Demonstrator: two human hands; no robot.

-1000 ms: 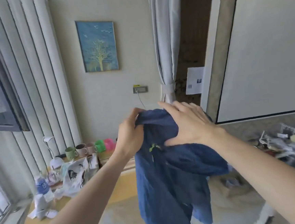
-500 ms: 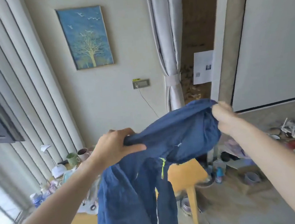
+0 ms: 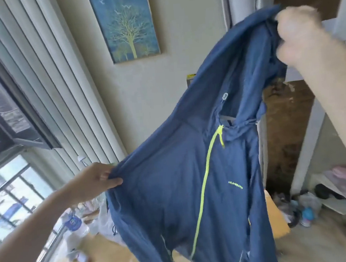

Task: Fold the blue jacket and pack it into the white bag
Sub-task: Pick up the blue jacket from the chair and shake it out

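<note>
The left hand [image 3: 97, 182] pinches one shoulder of the thin blue zip-front jacket [image 3: 195, 181]; the blurred right hand [image 3: 299, 34] fists the other, higher. Fabric hanging below both grips may slip or twist from that uneven hold.

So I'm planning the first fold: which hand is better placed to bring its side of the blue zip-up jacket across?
Probably the left hand: it pinches one shoulder of the blue zip-up jacket low down, while the right hand holds the other high.
</note>
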